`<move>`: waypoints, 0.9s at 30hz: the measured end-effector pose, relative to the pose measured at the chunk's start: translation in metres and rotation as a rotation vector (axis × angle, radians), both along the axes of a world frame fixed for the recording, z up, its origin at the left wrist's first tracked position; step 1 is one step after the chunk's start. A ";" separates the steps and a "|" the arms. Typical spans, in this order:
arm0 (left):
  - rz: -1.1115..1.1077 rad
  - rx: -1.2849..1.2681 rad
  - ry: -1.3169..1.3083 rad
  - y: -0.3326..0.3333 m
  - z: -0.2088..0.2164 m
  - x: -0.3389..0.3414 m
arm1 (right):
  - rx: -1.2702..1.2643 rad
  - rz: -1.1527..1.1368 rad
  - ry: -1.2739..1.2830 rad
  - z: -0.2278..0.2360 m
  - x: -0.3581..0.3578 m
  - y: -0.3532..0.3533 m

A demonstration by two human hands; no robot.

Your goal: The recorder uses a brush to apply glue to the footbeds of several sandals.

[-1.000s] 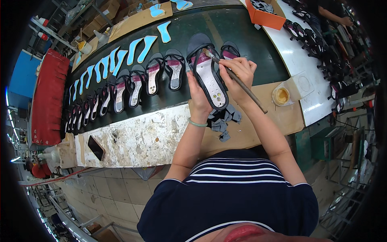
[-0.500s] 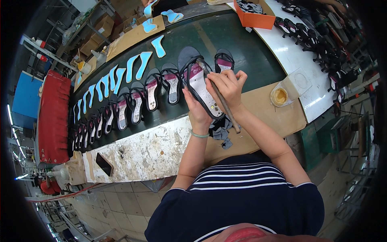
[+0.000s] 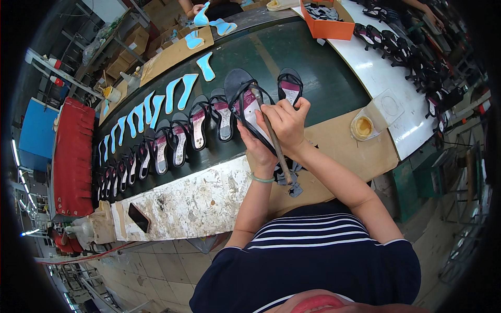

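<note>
My left hand holds a black strappy sandal by its lower left side, toe pointing away from me. In my right hand is a long-handled brush. Its far tip reaches the insole beside the straps, near the purple band. The bristles are too small to make out well. Another sandal lies just beyond my right hand. To the left, a row of similar sandals stretches along the dark green belt. Grey scraps lie below my hands, partly hidden.
An open tub of yellowish paste stands on the brown board to the right. Pale blue insole pieces line the belt's far side. A phone lies at left. An orange box holds grey scraps. Across the belt, a person's hand shows.
The brush and my right hand have shifted slightly left over the sandal, and the handle stands steeper. The sandal has tilted a little. Across the belt, the other person's hand has come further into view.
</note>
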State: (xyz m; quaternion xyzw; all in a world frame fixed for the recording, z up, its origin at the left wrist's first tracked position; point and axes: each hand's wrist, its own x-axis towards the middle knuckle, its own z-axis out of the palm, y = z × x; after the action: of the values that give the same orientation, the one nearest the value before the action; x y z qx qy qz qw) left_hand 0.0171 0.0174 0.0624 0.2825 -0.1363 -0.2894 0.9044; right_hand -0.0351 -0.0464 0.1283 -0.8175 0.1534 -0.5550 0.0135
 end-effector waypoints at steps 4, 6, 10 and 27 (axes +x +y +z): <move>0.028 0.007 0.051 -0.001 -0.027 0.008 | 0.004 0.008 0.010 0.002 0.003 0.008; 0.038 0.009 0.006 0.000 -0.035 0.011 | 0.007 0.015 0.006 0.003 0.004 0.011; 0.079 0.046 -0.120 0.003 -0.042 0.015 | 0.061 0.025 0.073 0.007 -0.001 0.018; 0.245 0.293 -0.337 0.017 -0.022 0.001 | 0.098 0.061 0.100 0.012 -0.005 0.035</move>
State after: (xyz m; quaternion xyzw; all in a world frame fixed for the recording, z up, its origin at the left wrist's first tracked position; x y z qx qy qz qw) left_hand 0.0184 0.0347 0.0401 0.4693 -0.2065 -0.1432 0.8466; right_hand -0.0401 -0.0109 0.1401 -0.8469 0.1559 -0.5045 0.0625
